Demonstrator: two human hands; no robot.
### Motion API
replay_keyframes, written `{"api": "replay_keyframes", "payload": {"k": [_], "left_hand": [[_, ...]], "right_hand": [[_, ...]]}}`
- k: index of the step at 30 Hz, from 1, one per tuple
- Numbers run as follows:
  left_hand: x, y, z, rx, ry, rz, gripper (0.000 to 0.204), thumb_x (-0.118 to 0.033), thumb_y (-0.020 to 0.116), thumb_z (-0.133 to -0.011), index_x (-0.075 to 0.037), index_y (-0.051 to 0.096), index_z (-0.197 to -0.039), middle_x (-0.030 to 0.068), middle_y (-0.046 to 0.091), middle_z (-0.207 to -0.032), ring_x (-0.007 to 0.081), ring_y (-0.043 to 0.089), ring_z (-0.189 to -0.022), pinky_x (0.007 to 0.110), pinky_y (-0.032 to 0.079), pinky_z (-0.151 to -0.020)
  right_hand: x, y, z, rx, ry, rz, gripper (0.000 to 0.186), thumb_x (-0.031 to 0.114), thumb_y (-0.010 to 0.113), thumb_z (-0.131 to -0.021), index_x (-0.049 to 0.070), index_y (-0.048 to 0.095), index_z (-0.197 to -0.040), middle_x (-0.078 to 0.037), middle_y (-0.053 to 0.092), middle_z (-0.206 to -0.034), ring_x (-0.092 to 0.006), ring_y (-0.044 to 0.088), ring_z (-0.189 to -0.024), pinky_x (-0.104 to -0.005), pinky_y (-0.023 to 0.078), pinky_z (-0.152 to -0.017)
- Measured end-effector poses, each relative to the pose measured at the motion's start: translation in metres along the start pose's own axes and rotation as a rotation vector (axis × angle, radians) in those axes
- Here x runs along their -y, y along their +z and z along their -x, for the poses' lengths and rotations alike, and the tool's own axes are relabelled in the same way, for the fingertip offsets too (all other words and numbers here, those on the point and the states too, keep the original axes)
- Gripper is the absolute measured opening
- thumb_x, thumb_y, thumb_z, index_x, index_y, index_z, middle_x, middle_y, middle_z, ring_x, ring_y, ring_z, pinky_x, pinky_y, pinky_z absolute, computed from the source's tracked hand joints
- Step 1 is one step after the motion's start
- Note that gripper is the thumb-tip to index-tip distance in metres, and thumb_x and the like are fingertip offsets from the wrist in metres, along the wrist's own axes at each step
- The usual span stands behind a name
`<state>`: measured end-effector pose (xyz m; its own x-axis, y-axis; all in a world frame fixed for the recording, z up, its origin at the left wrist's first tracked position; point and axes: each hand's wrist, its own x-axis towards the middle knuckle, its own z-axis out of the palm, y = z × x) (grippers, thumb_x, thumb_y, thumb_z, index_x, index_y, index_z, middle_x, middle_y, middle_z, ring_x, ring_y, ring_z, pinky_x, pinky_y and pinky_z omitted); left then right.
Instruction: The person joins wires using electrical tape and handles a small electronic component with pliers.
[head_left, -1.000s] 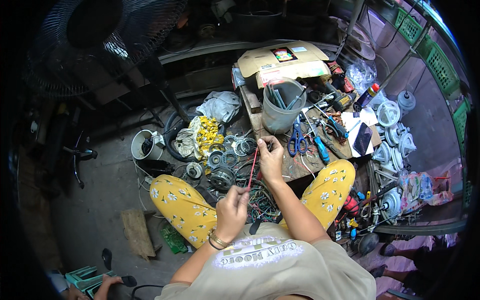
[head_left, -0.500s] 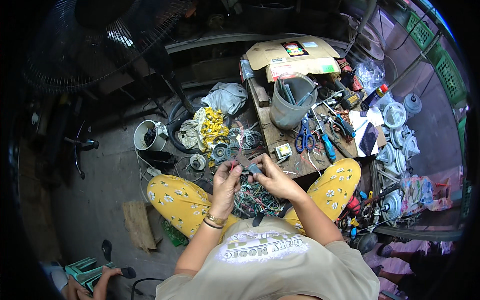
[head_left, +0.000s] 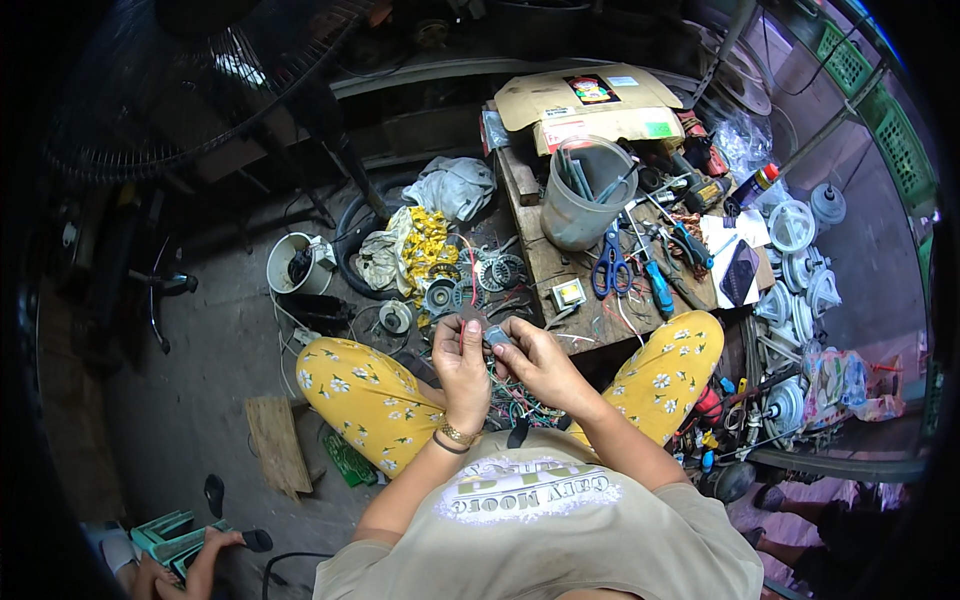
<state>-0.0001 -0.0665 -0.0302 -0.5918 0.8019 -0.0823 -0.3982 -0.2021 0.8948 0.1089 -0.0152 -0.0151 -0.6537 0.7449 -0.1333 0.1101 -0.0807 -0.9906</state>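
Note:
In front of my lap both hands are close together. My left hand [head_left: 463, 370] is closed, thumb against fingers, on a thin red wire [head_left: 473, 285] that sticks up past the fingertips. A small brownish piece [head_left: 474, 316] shows at those fingertips; its kind is unclear. My right hand [head_left: 537, 362] pinches a small grey-blue block [head_left: 496, 337] right beside the left thumb, and I cannot tell whether it joins the wire. Beneath the hands lies a tangle of green, white and red wires [head_left: 520, 402], partly hidden by them.
A low wooden table [head_left: 530, 215] ahead right holds a plastic bucket [head_left: 572, 222], blue scissors [head_left: 611, 270], a blue-handled screwdriver [head_left: 659, 290] and a small transformer [head_left: 568, 295]. Motor parts [head_left: 440, 297] lie ahead. A fan [head_left: 200, 110] stands far left; a wooden board [head_left: 279, 445] lies left.
Both hands have shifted slightly, the left to the right and downward, covering more of the wire tangle. The red wire now stands up above the left fingertips.

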Motion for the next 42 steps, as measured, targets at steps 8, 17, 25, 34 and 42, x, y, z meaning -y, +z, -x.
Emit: {"api": "replay_keyframes", "payload": {"k": [8,17,25,34,42], "left_hand": [[0.008,0.003,-0.004,-0.086,0.159,-0.209,0.021,-0.025,0.048,-0.098,-0.005,0.045,-0.092,-0.002,0.046,-0.073,0.0044,0.045,-0.063,0.02,0.039,-0.055],[-0.002,0.001,-0.006,0.127,0.03,-0.205,0.014,-0.017,0.059,-0.092,-0.003,0.055,-0.089,0.0,0.06,-0.083,0.0045,0.049,-0.068,0.02,0.04,-0.062],[-0.003,-0.038,-0.026,-0.022,-0.016,-0.225,0.013,-0.014,0.06,-0.091,-0.002,0.058,-0.085,-0.0038,0.056,-0.074,0.0024,0.048,-0.066,0.018,0.039,-0.061],[-0.015,-0.029,-0.015,0.087,-0.266,-0.034,0.021,-0.021,0.048,-0.097,-0.003,0.058,-0.102,-0.0073,0.042,-0.066,0.0,0.033,-0.05,0.015,0.026,-0.041],[-0.028,-0.016,0.005,0.182,-0.132,-0.141,0.012,-0.016,0.055,-0.094,-0.004,0.052,-0.091,-0.0044,0.046,-0.067,0.0004,0.035,-0.05,0.016,0.027,-0.041]], "right_hand": [[0.001,0.009,0.007,-0.033,0.031,-0.023,0.01,0.005,0.049,-0.094,-0.002,0.053,-0.102,0.0,0.054,-0.078,-0.0048,0.048,-0.066,-0.0206,0.041,-0.058],[0.007,-0.003,0.009,-0.01,0.073,-0.009,0.012,0.013,0.047,-0.096,0.002,0.05,-0.099,0.001,0.051,-0.074,-0.0055,0.047,-0.065,-0.02,0.039,-0.057],[0.012,-0.011,0.011,-0.006,0.13,-0.202,0.014,0.015,0.043,-0.098,0.003,0.045,-0.104,0.0,0.051,-0.072,-0.0049,0.045,-0.062,-0.0192,0.036,-0.055],[0.021,-0.012,0.014,0.066,0.116,-0.324,0.015,0.015,0.046,-0.097,0.002,0.045,-0.105,-0.003,0.055,-0.075,-0.0078,0.053,-0.064,-0.0206,0.045,-0.058],[0.027,-0.024,0.012,0.057,0.173,-0.516,0.026,0.021,0.05,-0.096,0.004,0.044,-0.114,-0.005,0.057,-0.076,-0.0088,0.054,-0.061,-0.0206,0.044,-0.055]]}}
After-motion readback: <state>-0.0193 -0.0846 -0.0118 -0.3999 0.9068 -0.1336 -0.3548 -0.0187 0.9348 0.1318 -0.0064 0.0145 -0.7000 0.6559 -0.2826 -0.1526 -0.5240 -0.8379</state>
